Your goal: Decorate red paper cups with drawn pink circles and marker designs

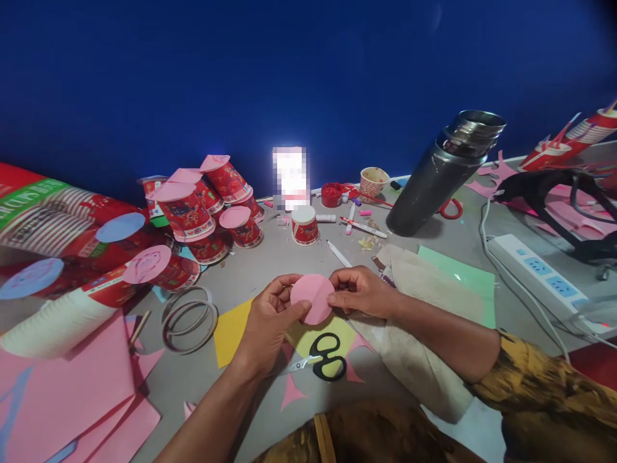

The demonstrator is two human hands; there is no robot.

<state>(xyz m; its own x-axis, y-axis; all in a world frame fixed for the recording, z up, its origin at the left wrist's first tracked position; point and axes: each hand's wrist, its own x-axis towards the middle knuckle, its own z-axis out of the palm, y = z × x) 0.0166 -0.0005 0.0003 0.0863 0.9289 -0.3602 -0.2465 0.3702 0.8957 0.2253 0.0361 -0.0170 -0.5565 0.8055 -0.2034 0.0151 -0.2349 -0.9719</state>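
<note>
I hold a pink paper circle [312,298] between both hands above the grey table [250,270]. My left hand [267,325] pinches its left edge with thumb and fingers. My right hand [359,290] grips its right edge. Just below the circle lie black-handled scissors [324,360] on a yellow sheet [231,331], with pink paper scraps [292,391] around them.
Red paper cups capped with pink circles [202,206] pile at the left, beside pink sheets [72,392] and tape rings [189,318]. A dark steel flask [441,173], markers [362,226], a single cup [304,225], a green sheet [457,273] and a power strip [544,273] lie right.
</note>
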